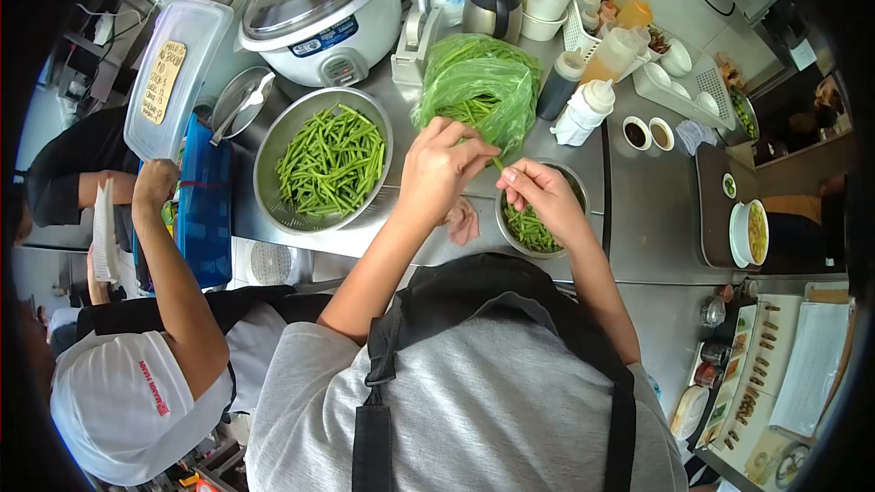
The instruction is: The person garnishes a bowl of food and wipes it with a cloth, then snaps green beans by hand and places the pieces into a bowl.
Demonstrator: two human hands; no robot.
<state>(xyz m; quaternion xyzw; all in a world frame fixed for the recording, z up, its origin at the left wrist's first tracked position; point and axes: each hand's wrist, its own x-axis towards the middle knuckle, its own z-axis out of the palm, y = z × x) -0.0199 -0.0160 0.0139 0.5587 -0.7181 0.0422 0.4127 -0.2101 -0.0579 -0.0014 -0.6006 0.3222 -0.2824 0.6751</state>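
Note:
Between my two hands is a green bean, pinched near its ends. My left hand grips it from the left with fingers closed, just below a green plastic bag of long beans. My right hand holds the other side, thumb and fingers together, above a small metal bowl of short bean pieces. The hand partly hides that bowl. Farther left, a large metal colander holds many cut green beans. A crumpled pinkish cloth lies between the two bowls.
A rice cooker stands at the back left. Sauce bottles and two small sauce cups are right of the bag. A co-worker at the left holds a plastic lid over a blue bin. A brown tray is at right.

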